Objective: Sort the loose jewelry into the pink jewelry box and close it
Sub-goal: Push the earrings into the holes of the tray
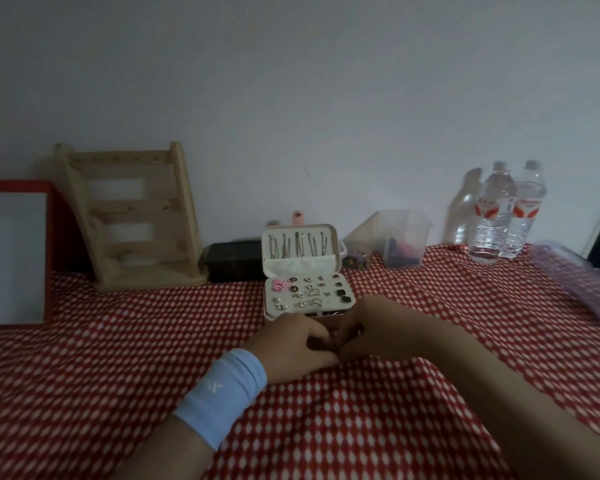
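The pink jewelry box (300,266) sits open at twelve o'clock, just beyond the hands, with open red cloth (326,427) at three, six and nine. The left hand (291,344) and right hand (371,327) rest on the cloth, curled fingertips meeting. Whether they pinch anything cannot be told.

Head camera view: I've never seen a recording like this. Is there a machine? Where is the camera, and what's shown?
No machine: a person wears one wide camera on the head, looking down at their hands. The left hand, with a light blue wristband, and the right hand meet, fingers curled, before an open pink jewelry box with earrings pinned inside and chains in its lid. Whether they pinch anything is hidden. Everything sits on a red white-dotted cloth; a pale wooden rack and two clear plastic water bottles stand behind.
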A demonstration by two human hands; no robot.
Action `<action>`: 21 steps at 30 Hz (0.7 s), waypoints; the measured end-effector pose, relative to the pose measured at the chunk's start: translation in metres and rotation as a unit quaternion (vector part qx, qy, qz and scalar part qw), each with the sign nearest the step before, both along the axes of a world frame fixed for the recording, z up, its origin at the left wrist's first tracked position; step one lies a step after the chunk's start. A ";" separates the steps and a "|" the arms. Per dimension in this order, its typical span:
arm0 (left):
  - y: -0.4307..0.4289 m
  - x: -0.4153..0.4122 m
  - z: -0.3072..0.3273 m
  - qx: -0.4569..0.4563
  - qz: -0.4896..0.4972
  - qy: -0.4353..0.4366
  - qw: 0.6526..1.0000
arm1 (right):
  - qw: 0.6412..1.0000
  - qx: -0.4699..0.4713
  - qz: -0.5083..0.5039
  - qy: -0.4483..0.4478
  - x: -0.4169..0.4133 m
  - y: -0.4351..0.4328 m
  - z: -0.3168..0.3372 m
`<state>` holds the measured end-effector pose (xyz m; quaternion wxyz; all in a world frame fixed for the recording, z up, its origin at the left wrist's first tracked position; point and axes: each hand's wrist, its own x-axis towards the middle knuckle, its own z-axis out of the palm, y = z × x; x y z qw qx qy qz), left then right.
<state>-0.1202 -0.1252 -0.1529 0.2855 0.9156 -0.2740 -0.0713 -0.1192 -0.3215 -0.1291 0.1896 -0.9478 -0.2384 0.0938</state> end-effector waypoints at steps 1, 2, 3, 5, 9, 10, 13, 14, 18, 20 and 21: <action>0.001 0.001 0.001 -0.024 0.010 -0.007 1.000 | 1.000 0.024 -0.005 -0.013 0.001 -0.001 0.002; 0.001 0.002 0.002 -0.051 0.023 -0.013 0.998 | 0.999 0.048 -0.008 -0.021 0.002 -0.002 0.004; 0.002 0.004 0.004 -0.079 0.037 -0.018 0.996 | 0.997 0.071 -0.011 -0.023 0.003 -0.003 0.006; 0.003 0.008 0.007 -0.135 0.056 -0.017 0.989 | 0.993 0.117 -0.016 -0.016 0.006 -0.004 0.010; 0.000 0.012 0.015 -0.266 0.085 0.013 0.960 | 0.978 0.205 -0.024 0.030 0.015 -0.007 0.018; -0.001 0.014 0.017 -0.290 0.097 0.015 0.952 | 0.974 0.221 -0.027 0.043 0.016 -0.006 0.020; -0.006 0.022 0.023 -0.340 0.122 0.025 0.932 | 0.958 0.275 -0.041 0.069 0.023 -0.004 0.024; -0.008 0.025 0.026 -0.350 0.125 0.024 0.928 | 0.950 0.300 -0.051 0.075 0.025 -0.003 0.024; -0.015 0.041 0.036 -0.373 0.131 0.013 0.919 | 0.909 0.399 -0.109 0.055 0.038 0.002 0.025; -0.019 0.047 0.036 -0.387 0.147 0.007 0.910 | 0.895 0.422 -0.142 0.013 0.045 0.005 0.023; -0.022 0.051 0.035 -0.397 0.154 0.006 0.905 | 0.891 0.429 -0.151 -0.006 0.047 0.006 0.021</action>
